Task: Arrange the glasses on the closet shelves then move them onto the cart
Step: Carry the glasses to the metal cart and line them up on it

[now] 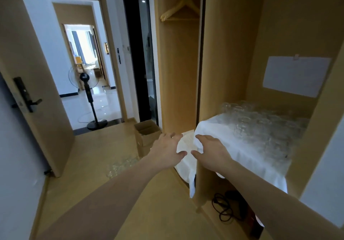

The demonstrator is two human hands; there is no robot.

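Right now both my hands are reaching for the left front corner of the shelf, where the white cloth (240, 146) spills over the edge and hangs down past the closet's upright panel (201, 174). My left hand (170, 149) is spread wide, fingers straight, just beside the hanging fold; my right hand (210, 151) is also loosely spread, fingertips at the cloth's corner, gripping nothing that I can make out. I think I'm squaring the cloth so the glasses (264, 126) have a soft, even bed; they stand crowded toward the shelf's back and right side. More glasses (121, 165) wait on the floor, near the cardboard box (147, 137).
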